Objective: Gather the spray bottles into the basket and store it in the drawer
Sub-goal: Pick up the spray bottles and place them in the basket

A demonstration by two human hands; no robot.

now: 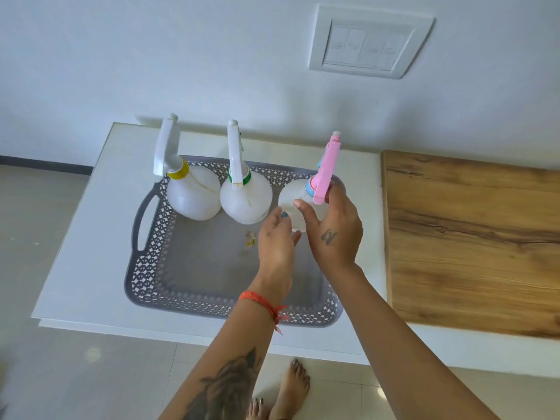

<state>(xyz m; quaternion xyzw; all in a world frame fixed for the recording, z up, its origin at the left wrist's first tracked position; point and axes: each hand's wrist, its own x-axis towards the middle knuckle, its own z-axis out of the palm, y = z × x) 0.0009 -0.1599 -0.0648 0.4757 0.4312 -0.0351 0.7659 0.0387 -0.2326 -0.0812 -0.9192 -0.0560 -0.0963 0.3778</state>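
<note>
Steadying an unlabelled pink-topped bottle (298, 197) upright — nozzle toward the wall — right hand (333, 234) grasps it, left hand (277, 241) loosely cupped beside, over the basket (145, 268) holding two bottles left.

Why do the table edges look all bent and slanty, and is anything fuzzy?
Head view: the wide lens bends the white table edges and tilts the wall switch; soft daylight, faint shadows behind the spray bottles; hands look slightly soft, no strong glare.
</note>
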